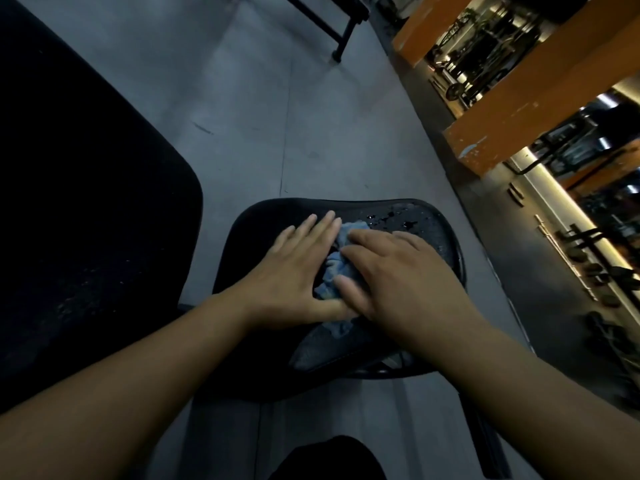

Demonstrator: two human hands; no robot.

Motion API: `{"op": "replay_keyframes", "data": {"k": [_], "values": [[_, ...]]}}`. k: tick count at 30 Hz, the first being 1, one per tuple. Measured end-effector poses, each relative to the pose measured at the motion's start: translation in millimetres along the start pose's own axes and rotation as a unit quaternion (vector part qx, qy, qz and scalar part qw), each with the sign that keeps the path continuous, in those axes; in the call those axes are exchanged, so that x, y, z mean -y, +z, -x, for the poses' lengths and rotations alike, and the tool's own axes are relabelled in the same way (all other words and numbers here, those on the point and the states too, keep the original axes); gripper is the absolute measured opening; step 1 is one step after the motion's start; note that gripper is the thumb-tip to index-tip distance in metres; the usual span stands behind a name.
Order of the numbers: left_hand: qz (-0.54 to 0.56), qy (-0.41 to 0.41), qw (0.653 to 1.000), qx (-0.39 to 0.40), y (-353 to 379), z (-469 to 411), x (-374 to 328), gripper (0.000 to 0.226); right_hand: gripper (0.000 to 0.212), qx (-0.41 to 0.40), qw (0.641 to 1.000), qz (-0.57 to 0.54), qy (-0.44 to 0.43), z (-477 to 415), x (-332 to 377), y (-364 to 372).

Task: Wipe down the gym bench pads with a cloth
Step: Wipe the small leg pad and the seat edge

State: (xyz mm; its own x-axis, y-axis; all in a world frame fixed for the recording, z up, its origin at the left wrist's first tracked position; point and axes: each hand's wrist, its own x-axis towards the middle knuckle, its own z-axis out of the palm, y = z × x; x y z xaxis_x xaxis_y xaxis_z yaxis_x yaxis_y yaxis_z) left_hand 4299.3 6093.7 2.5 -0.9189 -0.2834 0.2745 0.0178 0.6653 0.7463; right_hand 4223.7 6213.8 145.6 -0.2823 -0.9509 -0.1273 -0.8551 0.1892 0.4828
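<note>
Two hands are applied to the cloth (pixel 334 271), which lies bunched on the middle of the small black seat pad (pixel 263 221). The left hand (pixel 294 271) is laid flat with its fingers straight and released, the palm pressed partly on the cloth's left edge and partly on the pad. The right hand (pixel 401 271) is spread over the cloth from the right, fingers nearly straight and pressing down; nothing is clenched or pinched.

The step in hand is judged to be the wiping of the seat pad, with the stroke not yet carried to the far edge. Water droplets (pixel 398 216) are seen on the far right part of the pad, just beyond the right hand. The next move is therefore expected to call for the cloth to be pushed forward and to the right under steady pressure, so that the wet patch is taken up.

A larger dark pad (pixel 86 202) stands to the left, well apart from the cloth, and is judged to be still awaiting attention. The grey floor (pixel 277 116), a black bench frame (pixel 343 26) at the far end, orange columns (pixel 519 98) and a weight rack (pixel 588 258) are noted around. No obstruction is seen on the pad itself.
</note>
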Motion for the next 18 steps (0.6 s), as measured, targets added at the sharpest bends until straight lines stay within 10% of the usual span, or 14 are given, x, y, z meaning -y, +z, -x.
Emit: {"op": "replay_keyframes", "data": {"k": [9,13,18], "values": [[-0.064,0.002,0.998,-0.009,-6,-2,11,0.126,0.055,-0.009,0.999,-0.014,0.045,-8,-4,-4],[-0.053,-0.005,0.997,-0.054,-2,-2,8,0.093,0.030,-0.005,0.976,-0.056,0.209,-34,-46,-16],[-0.050,-0.016,0.997,-0.056,-3,-3,6,0.084,0.070,-0.021,0.990,0.011,0.136,-20,16,14]]}}
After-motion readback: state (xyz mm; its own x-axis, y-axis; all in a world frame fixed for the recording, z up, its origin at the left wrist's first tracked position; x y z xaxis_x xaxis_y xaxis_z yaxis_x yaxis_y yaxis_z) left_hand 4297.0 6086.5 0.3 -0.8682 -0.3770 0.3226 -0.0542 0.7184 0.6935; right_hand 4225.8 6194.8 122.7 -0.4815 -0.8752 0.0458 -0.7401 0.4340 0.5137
